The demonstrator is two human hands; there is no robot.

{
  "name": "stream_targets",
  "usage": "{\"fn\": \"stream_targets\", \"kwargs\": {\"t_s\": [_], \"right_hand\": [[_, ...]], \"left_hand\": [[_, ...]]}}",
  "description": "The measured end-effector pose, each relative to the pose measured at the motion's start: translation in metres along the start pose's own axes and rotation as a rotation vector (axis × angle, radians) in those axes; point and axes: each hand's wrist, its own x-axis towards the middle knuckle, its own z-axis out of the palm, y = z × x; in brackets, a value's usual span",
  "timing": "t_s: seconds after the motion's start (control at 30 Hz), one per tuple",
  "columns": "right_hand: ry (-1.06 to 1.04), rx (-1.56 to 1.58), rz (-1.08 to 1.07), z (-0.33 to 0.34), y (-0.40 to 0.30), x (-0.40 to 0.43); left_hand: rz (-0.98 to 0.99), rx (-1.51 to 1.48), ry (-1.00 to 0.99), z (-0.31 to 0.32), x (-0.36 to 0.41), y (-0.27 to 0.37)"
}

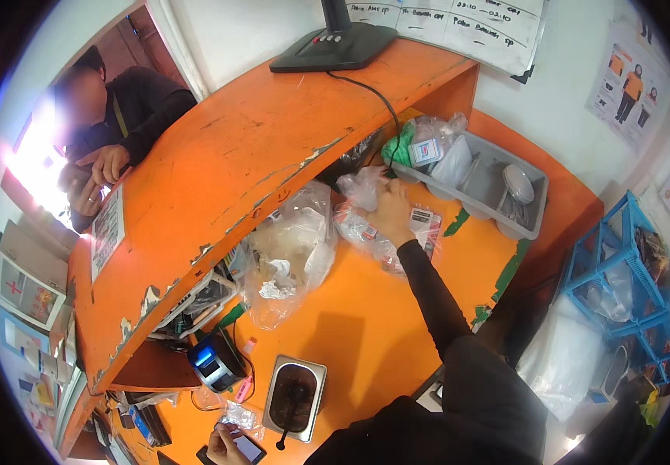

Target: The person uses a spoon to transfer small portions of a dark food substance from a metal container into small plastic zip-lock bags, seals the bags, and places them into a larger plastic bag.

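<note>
My right hand [392,210], at the end of a black sleeve, reaches across the orange counter [306,325]. Its fingers close on a crumpled clear plastic bag [361,189]. Under and beside it lie more clear plastic packaging with printed labels [364,232] and a printed packet [425,226]. Low in the view, my left hand [225,446] has its fingers on a smartphone [248,449] with a lit screen; its wrist is cut off by the picture's edge. Close by stands a steel container [317,401] of dark brown contents, with a dark handle sticking out.
A raised orange shelf [242,133] with chipped edging overhangs the counter. Beneath it sit a large clear bag [288,250] and a small black device [217,360]. A grey compartment tray [486,163] stands farther back. Across the shelf, another person's hands [108,165] hold something. Blue plastic racks [626,279] stand right.
</note>
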Motion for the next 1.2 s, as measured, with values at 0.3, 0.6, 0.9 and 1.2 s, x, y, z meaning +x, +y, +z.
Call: {"fn": "stream_targets", "kwargs": {"t_s": [0.3,0.6,0.9,1.2], "right_hand": [[0.030,0.236,-0.211,0.024,-0.002,-0.026],[0.178,1.018,0.122,-0.037,-0.047,-0.036],[0.563,1.003,-0.633,-0.148,-0.102,-0.151],[0.454,1.126,-1.038,-0.209,-0.169,-0.198]], "left_hand": [[0.058,-0.075,0.037,-0.012,-0.008,0.004],[0.126,-0.278,0.062,-0.013,-0.004,-0.008],[0.000,-1.041,-1.028,0.074,-0.002,0.147],[0.002,-1.150,-1.040,0.081,-0.017,0.130]]}}
